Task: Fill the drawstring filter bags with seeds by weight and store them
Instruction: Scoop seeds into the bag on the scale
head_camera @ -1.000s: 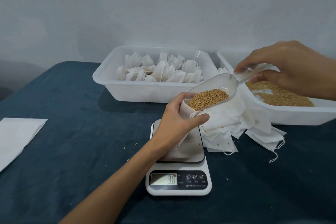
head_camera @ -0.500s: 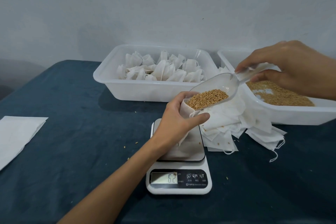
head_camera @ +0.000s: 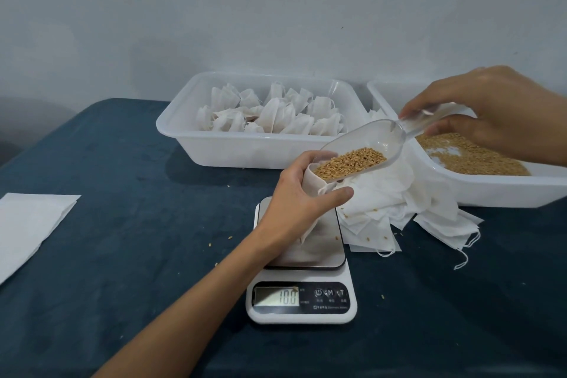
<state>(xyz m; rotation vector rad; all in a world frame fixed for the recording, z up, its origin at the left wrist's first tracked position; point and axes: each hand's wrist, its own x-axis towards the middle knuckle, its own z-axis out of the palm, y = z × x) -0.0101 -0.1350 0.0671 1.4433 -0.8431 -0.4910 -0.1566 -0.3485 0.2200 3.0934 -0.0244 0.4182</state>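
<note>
The person's left hand (head_camera: 302, 193) is curled round a white filter bag (head_camera: 313, 182), the thumb lying across its front and the fingers wrapped behind, so the bag's open mouth stands just above the thumb and forefinger. The bag hangs down from the grip onto the steel platform of the kitchen scale (head_camera: 302, 270), whose display appears to read 10.0, though the digits are faint.

The right hand (head_camera: 491, 113) pinches the handle of a clear plastic scoop (head_camera: 365, 147) between thumb and fingertips. The scoop tilts downward to the left, its lip resting at the bag's mouth, with a heap of golden seeds (head_camera: 349, 164) gathered in its lower end, right against the bag's rim.

Behind the right hand, a white tub (head_camera: 491, 193) holds the loose seed supply. A second white tub (head_camera: 245, 150) at the back centre holds tied, filled bags. A pile of flat empty bags (head_camera: 399, 202) lies between the scale and the seed tub, touching the scale's right edge. A folded white sheet (head_camera: 27, 224) lies at the far left of the dark blue tablecloth (head_camera: 122, 255), where a few stray seeds are scattered.
</note>
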